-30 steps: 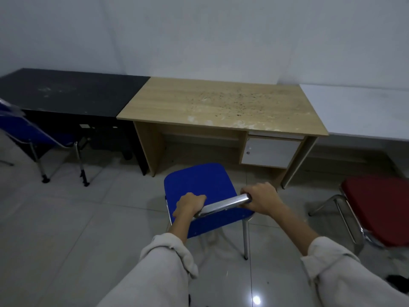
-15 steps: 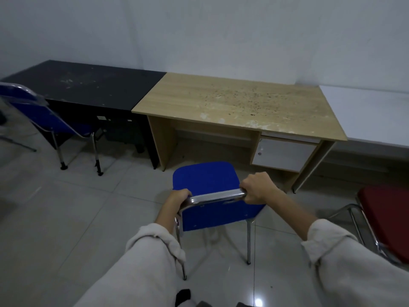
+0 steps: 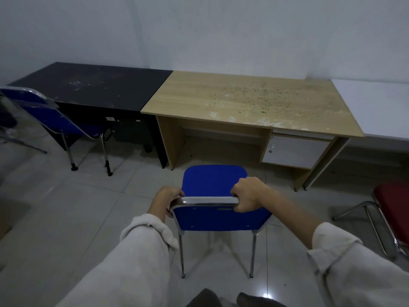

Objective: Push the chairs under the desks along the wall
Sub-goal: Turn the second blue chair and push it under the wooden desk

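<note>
We hold the blue chair (image 3: 215,185) by its chrome top rail (image 3: 209,200): our left hand (image 3: 166,199) clenched round the rail's nine o'clock end, our right hand (image 3: 247,197) round the three o'clock end. The chair stands on the tiled floor (image 3: 77,207), its seat pointing to twelve o'clock at the wooden bench (image 3: 247,103), just short of its opening.

- Pale grey wall (image 3: 221,29) fills the view from ten through two o'clock.
- Glossy light floor tiles (image 3: 66,218) spread from seven to nine o'clock.
- A small bright light reflection (image 3: 266,296) sits at five o'clock.
</note>
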